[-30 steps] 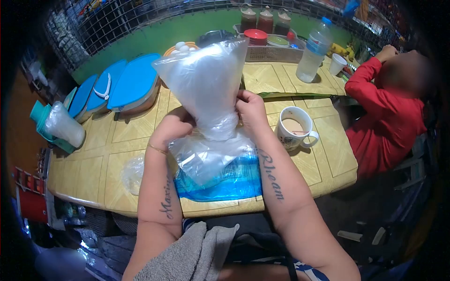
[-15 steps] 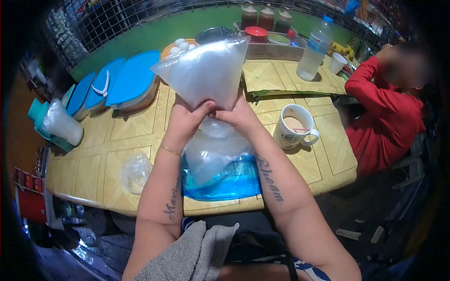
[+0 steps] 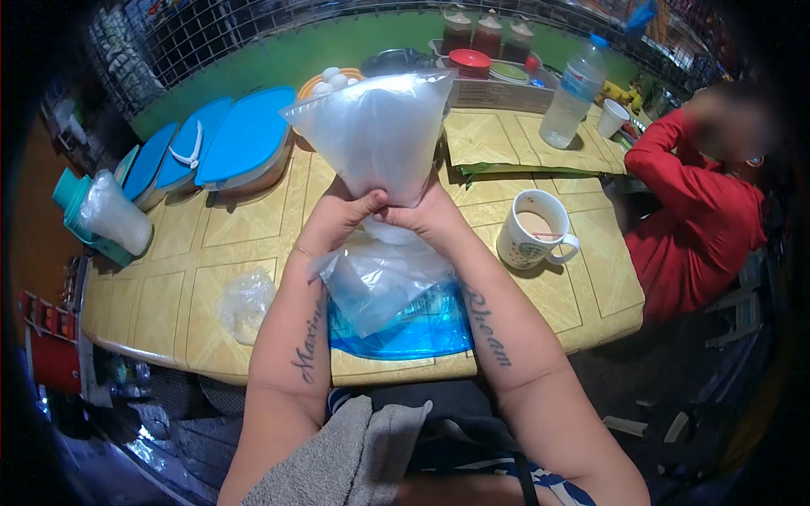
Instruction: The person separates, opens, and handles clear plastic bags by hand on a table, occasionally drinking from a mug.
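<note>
Left of the mug (image 3: 516,246), a bundle of clear plastic (image 3: 371,126) is squeezed at its waist.
Left hand (image 3: 342,211) and right hand (image 3: 424,212) pinch that narrowing, thumbs close together; loose plastic (image 3: 380,291) lies below, over a blue packet (image 3: 405,344) (also left of the mug). Gathering seems the step; the next move probably calls for a firm, even squeeze.

On the table (image 3: 236,228), a packet (image 3: 403,341) lies at the near edge, below a bag (image 3: 371,126). A mug (image 3: 525,244) stands right of both; tubs (image 3: 251,139) line up left. Behind the bag, eggs (image 3: 337,82) sit in a dish (image 3: 305,95). Rightward come a basket (image 3: 504,96), bottle (image 3: 575,94), cup (image 3: 613,119), then a person (image 3: 693,198).
</note>
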Motion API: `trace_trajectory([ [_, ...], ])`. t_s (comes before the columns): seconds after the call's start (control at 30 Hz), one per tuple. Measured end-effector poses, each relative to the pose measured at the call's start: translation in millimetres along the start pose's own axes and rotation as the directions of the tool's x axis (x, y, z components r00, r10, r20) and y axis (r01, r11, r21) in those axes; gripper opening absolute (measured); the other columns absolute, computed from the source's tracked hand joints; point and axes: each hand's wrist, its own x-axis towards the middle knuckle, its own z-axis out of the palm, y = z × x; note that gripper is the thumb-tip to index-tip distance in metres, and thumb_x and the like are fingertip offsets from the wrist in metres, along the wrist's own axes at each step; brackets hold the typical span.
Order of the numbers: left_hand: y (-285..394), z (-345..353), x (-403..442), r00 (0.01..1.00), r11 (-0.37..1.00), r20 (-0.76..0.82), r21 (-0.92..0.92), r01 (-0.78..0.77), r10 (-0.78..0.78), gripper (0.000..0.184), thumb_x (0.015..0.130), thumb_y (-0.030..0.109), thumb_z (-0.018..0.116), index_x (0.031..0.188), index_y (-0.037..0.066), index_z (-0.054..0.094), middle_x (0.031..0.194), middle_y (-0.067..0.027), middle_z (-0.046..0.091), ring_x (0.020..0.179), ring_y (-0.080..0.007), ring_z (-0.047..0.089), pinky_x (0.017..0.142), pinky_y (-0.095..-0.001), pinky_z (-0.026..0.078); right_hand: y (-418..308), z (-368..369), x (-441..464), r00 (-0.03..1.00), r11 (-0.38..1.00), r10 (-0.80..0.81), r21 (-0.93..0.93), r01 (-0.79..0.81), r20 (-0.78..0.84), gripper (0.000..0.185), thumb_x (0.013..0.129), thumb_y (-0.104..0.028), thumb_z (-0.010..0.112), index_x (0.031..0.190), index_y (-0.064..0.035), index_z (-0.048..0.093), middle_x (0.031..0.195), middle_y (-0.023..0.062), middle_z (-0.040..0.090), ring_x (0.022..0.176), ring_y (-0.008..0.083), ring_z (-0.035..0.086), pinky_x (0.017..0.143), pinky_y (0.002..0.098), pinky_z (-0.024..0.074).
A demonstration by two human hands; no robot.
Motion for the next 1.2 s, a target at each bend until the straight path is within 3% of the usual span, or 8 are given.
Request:
trace_trajectory([
  [0.17,4.0,6.1,-1.7,0.999,1.000,-0.031,0.022,-0.015,0.016,0.090,0.073,0.042,0.086,0.137,-0.007,0.043,0.126,-0.0145,0.059,0.116,-0.0240,0.055,0.097,-0.0331,0.045,-1.1,-0.4,-2.6,1.000,0.999,0.000,0.052,-0.001,0.014,0.084,0.069,-0.004,0.085,0.138,-0.0040,0.036,0.125,0.0102,0.056,0.113,0.0196,0.057,0.093,0.0332,0.0515],
  [0.47,4.4,4.9,-2.5,0.998,0.994,-0.066,0.106,0.002,0.005,0.076,0.079,0.039,0.082,0.131,-0.006,0.051,0.123,-0.0136,0.062,0.112,-0.0230,0.058,0.096,-0.0332,0.046,11.2,-5.1,1.3,0.999,0.999,-0.040,-0.014,0.041,0.016,0.082,0.070,-0.004,0.085,0.136,-0.0022,0.037,0.125,0.0110,0.056,0.114,0.0201,0.057,0.093,0.0338,0.0513],
  [0.57,5.3,4.0,-1.7,0.997,0.991,-0.062,0.126,0.041,-0.034,0.081,0.079,0.038,0.082,0.135,-0.007,0.045,0.123,-0.0155,0.061,0.113,-0.0229,0.058,0.094,-0.0316,0.048,9.4,-5.6,0.7,1.000,0.999,-0.028,-0.035,0.028,0.011,0.083,0.070,-0.004,0.085,0.137,-0.0021,0.036,0.125,0.0111,0.056,0.114,0.0203,0.057,0.094,0.0339,0.0511],
  [0.97,11.1,7.2,-3.6,0.997,0.982,-0.079,0.184,0.032,-0.018,0.082,0.079,0.039,0.082,0.135,-0.008,0.045,0.124,-0.0164,0.061,0.114,-0.0237,0.058,0.095,-0.0321,0.048,2.8,-4.4,-0.2,0.999,1.000,-0.016,0.015,0.015,0.029,0.088,0.069,-0.007,0.087,0.139,-0.0018,0.034,0.129,0.0120,0.055,0.118,0.0216,0.055,0.098,0.0350,0.0482],
  [1.07,9.3,7.7,-4.6,0.996,0.978,-0.094,0.209,0.019,0.001,0.074,0.081,0.042,0.080,0.129,-0.007,0.054,0.122,-0.0143,0.063,0.111,-0.0225,0.058,0.095,-0.0324,0.047,3.3,-5.6,0.1,0.999,0.999,-0.017,-0.034,0.018,0.027,0.088,0.069,-0.007,0.087,0.139,-0.0015,0.034,0.129,0.0121,0.055,0.118,0.0213,0.055,0.098,0.0345,0.0480],
  [1.2,7.6,7.5,-4.1,0.995,0.980,-0.098,0.199,0.019,0.000,0.073,0.081,0.042,0.079,0.129,-0.006,0.054,0.121,-0.0140,0.063,0.111,-0.0222,0.059,0.095,-0.0321,0.047,0.7,-5.6,-0.5,1.000,0.999,-0.009,-0.043,0.010,0.028,0.088,0.069,-0.008,0.087,0.139,-0.0009,0.034,0.128,0.0120,0.055,0.117,0.0211,0.055,0.098,0.0342,0.0477],
])
